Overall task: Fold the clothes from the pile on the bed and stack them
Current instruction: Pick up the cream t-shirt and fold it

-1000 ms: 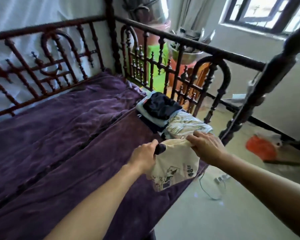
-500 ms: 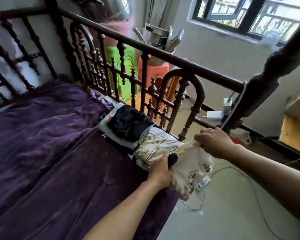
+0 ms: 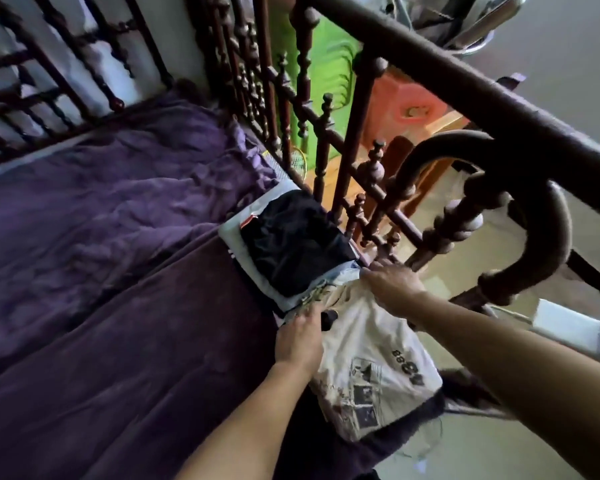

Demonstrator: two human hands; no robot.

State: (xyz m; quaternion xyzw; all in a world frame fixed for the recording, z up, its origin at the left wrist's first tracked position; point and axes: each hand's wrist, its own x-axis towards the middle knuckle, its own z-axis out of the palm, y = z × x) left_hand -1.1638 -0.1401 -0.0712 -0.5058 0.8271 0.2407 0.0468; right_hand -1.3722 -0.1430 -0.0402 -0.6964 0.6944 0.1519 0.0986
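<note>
The cream printed garment [image 3: 371,358] is being pinched along its top edge by the left hand [image 3: 300,341] and right hand [image 3: 392,289], draped over the edge of the bed [image 3: 118,306], right up against the folded stack [image 3: 291,244].

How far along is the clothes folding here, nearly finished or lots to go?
Done: a folded stack sits by the bed rail, a black garment on top. In hand: the left hand and right hand hold a folded cream printed garment at the stack's near end. Left: no loose clothes show on the purple blanket, so likely nearly finished.
</note>
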